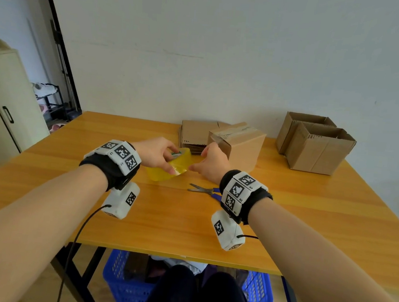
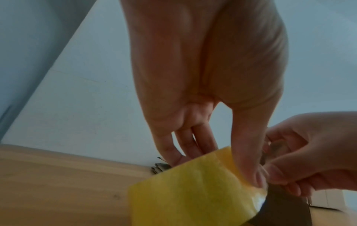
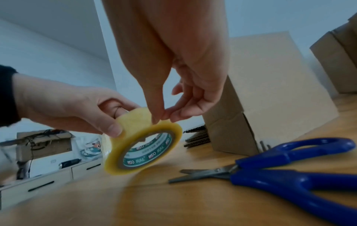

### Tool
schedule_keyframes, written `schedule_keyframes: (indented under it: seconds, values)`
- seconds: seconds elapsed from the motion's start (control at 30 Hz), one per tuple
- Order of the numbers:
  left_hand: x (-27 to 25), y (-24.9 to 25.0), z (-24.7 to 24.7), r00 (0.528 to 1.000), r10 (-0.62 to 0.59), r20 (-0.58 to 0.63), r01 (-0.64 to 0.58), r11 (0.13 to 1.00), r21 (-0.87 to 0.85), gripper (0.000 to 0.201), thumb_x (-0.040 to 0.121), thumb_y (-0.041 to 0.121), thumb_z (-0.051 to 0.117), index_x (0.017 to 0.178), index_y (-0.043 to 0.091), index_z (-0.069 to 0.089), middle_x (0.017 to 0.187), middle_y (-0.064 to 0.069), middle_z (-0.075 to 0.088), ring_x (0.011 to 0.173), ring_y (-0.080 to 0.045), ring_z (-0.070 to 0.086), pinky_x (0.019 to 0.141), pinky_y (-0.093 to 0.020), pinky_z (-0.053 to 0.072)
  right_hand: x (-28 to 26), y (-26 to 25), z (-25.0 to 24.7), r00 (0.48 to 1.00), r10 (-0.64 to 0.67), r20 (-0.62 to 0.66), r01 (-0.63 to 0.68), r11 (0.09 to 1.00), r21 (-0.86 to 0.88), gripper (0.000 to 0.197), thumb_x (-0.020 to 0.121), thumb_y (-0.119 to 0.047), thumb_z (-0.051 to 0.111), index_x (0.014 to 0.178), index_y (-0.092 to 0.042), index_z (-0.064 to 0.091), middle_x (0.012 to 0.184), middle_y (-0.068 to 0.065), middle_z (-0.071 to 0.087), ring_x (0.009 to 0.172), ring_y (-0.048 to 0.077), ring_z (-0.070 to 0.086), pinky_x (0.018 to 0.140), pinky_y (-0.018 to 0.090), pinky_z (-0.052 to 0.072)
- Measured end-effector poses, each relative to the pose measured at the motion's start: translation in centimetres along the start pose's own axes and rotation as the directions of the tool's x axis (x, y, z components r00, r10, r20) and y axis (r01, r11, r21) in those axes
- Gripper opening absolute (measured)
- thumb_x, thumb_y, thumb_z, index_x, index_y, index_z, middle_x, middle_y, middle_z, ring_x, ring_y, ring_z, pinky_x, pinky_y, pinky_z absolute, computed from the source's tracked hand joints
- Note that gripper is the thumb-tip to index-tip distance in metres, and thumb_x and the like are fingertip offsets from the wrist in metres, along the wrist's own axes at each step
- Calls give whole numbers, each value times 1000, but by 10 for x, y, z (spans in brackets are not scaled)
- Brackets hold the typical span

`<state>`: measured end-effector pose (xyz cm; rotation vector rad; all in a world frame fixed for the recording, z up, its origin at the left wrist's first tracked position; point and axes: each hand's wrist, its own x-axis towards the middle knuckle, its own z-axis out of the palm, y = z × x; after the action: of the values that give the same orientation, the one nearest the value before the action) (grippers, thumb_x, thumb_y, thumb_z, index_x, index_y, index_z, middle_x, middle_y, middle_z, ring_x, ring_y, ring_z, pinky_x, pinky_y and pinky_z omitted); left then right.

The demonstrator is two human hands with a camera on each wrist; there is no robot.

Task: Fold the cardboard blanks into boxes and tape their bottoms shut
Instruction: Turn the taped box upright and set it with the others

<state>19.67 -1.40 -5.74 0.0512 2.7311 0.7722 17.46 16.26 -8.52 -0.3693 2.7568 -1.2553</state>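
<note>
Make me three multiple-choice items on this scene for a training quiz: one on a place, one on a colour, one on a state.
1. Where do the scissors lie?
A. on the table, near the right hand
B. inside an open box
C. in the basket under the table

2. What colour are the scissors' handles?
A. red
B. blue
C. black

3. What is the left hand doing?
A. resting flat
B. gripping the tape roll
C. pressing a box flap

Key: 1 A, they lie on the tabletop beside that hand; 2 B, the right wrist view shows blue handles; 3 B, fingers and thumb curl round the roll.
</note>
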Motion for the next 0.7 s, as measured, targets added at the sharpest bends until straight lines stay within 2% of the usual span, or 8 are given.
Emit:
schedule_keyframes:
  seconds: [0.1, 0.2, 0.37, 0.43, 0.53, 0.57, 0.63, 0.7]
  values:
    - [0, -1, 1, 1000, -7, -11, 8, 997, 83, 79, 74, 21, 79, 141, 12, 39, 127, -8, 61, 115, -21, 58, 96, -31, 46, -2, 2, 0, 998, -65, -15, 64, 997, -48, 37, 81, -24, 75, 100, -16, 45, 83, -5, 49, 80, 15, 51, 56, 19, 37]
    - [3, 1, 10, 999, -4, -34, 11, 978, 209, 77, 73, 21, 80, 139, 13, 41, 124, -8, 61, 111, -22, 58, 89, -29, 47, -4, -1, -4, 989, -148, -13, 146, 986, -79, 27, 82, -26, 73, 94, -16, 51, 88, -3, 53, 81, 14, 52, 65, 22, 42]
    - [9, 5, 25, 1000, -26, 4, 24, 956, 294, 79, 70, 24, 83, 137, 15, 42, 123, -5, 61, 111, -21, 58, 93, -30, 46, -11, -5, -26, 958, -284, -26, 277, 949, -147, 21, 84, -36, 67, 82, -16, 59, 73, -5, 57, 71, 12, 54, 65, 28, 49]
    - [10, 4, 27, 1000, -23, 14, 18, 955, 297, 78, 70, 26, 83, 137, 14, 44, 126, -6, 60, 111, -20, 58, 91, -27, 45, -10, -2, -42, 949, -305, -81, 291, 946, -143, 20, 88, -34, 62, 80, -16, 58, 70, -3, 57, 68, 13, 54, 64, 30, 49]
    - [13, 3, 27, 1000, -5, 11, 2, 965, 262, 78, 69, 32, 83, 135, 14, 46, 124, -6, 61, 106, -18, 59, 88, -26, 45, -8, 7, -64, 916, -339, -215, 311, 938, -156, 6, 88, -21, 56, 84, -16, 56, 69, -6, 53, 65, 11, 51, 59, 25, 42]
    - [14, 4, 27, 1000, 2, -5, -1, 971, 241, 78, 68, 35, 82, 134, 14, 47, 121, -5, 63, 101, -16, 59, 87, -26, 46, -8, 10, -69, 900, -358, -247, 320, 930, -182, 2, 87, -17, 55, 88, -15, 56, 72, -6, 53, 67, 12, 51, 59, 24, 41]
    - [17, 9, 25, 997, 14, -73, 0, 983, 186, 75, 69, 38, 82, 131, 14, 47, 119, -4, 64, 95, -13, 57, 84, -26, 46, -7, 16, -77, 879, -394, -269, 328, 908, -261, 15, 82, -8, 54, 96, -13, 57, 86, -2, 56, 80, 16, 53, 66, 23, 40]
    - [20, 16, 23, 983, 43, -176, -20, 991, 132, 74, 70, 37, 81, 130, 15, 44, 123, -4, 60, 101, -15, 57, 86, -27, 46, -4, 23, -82, 892, -399, -212, 304, 878, -371, 33, 77, -2, 55, 109, -12, 56, 107, 2, 56, 100, 20, 51, 85, 28, 40]
